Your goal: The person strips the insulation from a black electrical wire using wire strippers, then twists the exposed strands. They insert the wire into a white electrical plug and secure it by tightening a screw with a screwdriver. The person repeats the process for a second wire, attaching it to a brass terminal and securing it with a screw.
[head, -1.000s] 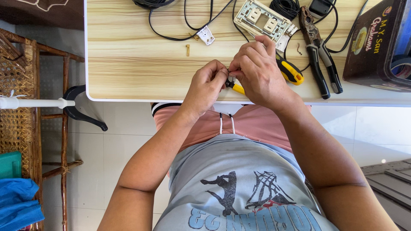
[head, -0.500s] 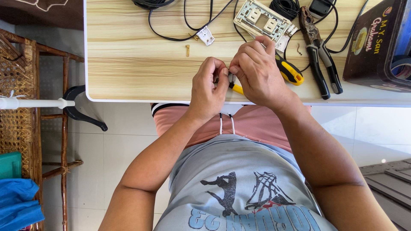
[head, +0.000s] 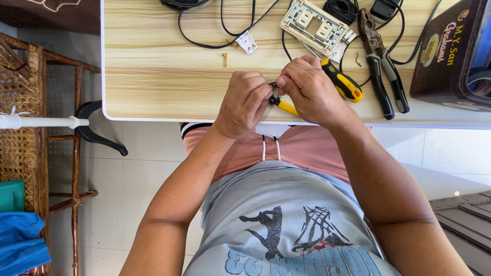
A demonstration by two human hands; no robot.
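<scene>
Just in front of the outlet plate (head: pixel 318 26) on the bench (head: pixel 153 76), the left hand (head: pixel 244 101) and right hand (head: pixel 307 89) pinch a wire end (head: pixel 274 92) together, apparently mid-stripping, which calls for steady grip.

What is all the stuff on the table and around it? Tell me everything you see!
table: one, light wood, top
black cable: several loops, far edge
socket plate: one, cream, top middle
small white part: one, beside cable
brass piece: one, on table
pliers: one, black handles, right
yellow-black tool: one, beside right hand
dark box: one, far right
wooden chair: one, left
blue cloth: one, bottom left
left hand: pinching small item
right hand: pinching with it
</scene>
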